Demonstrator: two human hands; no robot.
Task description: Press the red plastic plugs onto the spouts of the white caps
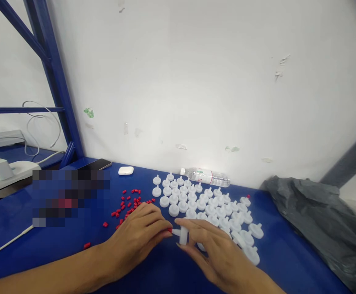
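My right hand (216,247) pinches a white nozzle cap (183,235) by its round base, the thin spout pointing left. At the spout's tip my left hand (144,226) is closed on a small red cap (169,230), mostly covered by the fingers. Cap and spout tip meet; how far one sits on the other I cannot tell. Many loose red caps (129,204) lie scattered beyond and left of my left hand. Behind and beside my right hand stand many white nozzle caps (191,196), most with the spout up. One at the right has a red tip (248,196).
Along the wall lies a clear plastic bottle (211,176) on its side. A white earbud case (125,170) and a phone (99,164) rest at the back left. Grey plastic sheeting (315,220) covers the right side. A white cable (9,243) crosses the blue table (55,249).
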